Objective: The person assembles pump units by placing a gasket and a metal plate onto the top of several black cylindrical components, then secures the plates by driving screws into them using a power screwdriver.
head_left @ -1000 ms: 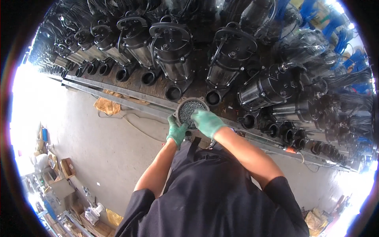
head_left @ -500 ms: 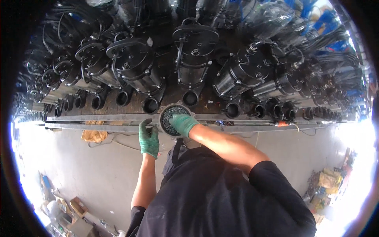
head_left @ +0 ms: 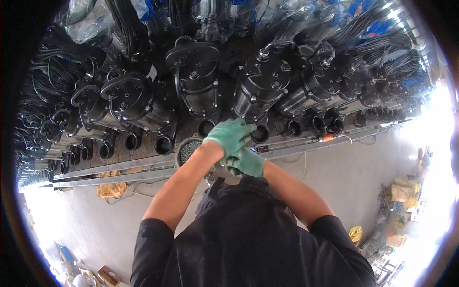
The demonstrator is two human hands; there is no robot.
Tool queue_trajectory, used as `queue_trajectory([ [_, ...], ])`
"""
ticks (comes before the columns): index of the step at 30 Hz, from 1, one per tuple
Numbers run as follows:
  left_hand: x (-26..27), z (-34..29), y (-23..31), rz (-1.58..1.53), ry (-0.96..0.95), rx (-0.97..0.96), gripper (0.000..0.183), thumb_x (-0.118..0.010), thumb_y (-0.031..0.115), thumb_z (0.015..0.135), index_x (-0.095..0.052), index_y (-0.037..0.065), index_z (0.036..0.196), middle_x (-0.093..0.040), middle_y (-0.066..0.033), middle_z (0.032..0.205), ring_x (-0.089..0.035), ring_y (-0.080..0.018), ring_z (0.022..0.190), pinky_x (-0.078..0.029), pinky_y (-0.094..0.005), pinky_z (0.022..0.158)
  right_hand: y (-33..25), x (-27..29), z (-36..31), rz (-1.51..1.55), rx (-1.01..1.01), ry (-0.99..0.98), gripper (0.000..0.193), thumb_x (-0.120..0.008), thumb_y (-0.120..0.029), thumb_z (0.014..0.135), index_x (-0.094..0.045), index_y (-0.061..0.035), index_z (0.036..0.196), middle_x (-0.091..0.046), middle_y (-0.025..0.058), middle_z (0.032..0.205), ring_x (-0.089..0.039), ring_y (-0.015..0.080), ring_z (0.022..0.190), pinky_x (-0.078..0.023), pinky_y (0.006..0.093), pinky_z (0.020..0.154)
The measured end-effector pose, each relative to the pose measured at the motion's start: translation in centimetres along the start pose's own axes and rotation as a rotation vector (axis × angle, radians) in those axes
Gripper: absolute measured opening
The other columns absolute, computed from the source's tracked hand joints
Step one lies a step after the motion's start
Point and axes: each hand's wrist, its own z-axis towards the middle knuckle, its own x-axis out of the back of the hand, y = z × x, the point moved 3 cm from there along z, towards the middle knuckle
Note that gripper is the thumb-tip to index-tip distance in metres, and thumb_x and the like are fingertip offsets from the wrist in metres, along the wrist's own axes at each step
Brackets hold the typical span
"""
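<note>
My left hand (head_left: 228, 137), in a green glove, reaches across with bent fingers drawn together beside the round black outlet (head_left: 260, 134) of a pump. Close below it is my right hand (head_left: 247, 162), also green-gloved, its fingers curled inward. The two hands overlap; whatever lies in either hand's fingers is hidden. Left of them, partly behind my left forearm, a round bowl (head_left: 177, 156) holds many small grey metal pieces, too small to name surely. Just beyond my hands stands a black pump with a steel body (head_left: 263, 82), upright on the bench.
More pumps (head_left: 196, 71) stand in a long row to both sides, outlets toward me. Behind them lie coiled black cables (head_left: 125, 28) and clear plastic wrapping. Metal rails (head_left: 114, 168) edge the bench. An orange-ended tool (head_left: 328, 137) rests there at right. A brown sack (head_left: 111, 189) lies below.
My right hand has left the bowl and come nearer my body. My left hand has swung right, past the bowl, to the pump outlet. The view has shifted rightward along the bench.
</note>
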Motion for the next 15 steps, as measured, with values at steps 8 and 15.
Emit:
queue_trajectory([
  [8,-5.0,6.3,-0.6,0.189,-0.348,0.03,0.039,-0.065,0.025,0.096,-0.063,0.019,0.135,-0.063,-0.0183,0.126,-0.062,-0.0414,0.117,-0.051,-0.0489,0.097,3.0,6.2,-7.5,0.289,0.061,0.078,0.022,-0.062,-0.022,0.105,-0.067,-0.0014,0.11,-0.066,0.0041,0.085,-0.062,0.0113,0.066,-0.049,0.0259,0.055],
  [15,-4.2,3.5,-1.0,-0.047,-0.091,0.055,0.036,-0.066,0.021,0.094,-0.067,0.011,0.129,-0.065,-0.0147,0.125,-0.064,-0.0361,0.114,-0.051,-0.0451,0.099,2.4,8.0,-8.0,0.365,0.112,0.009,0.026,-0.061,-0.024,0.106,-0.065,-0.0001,0.116,-0.066,0.0041,0.086,-0.063,0.0123,0.067,-0.051,0.0291,0.054],
])
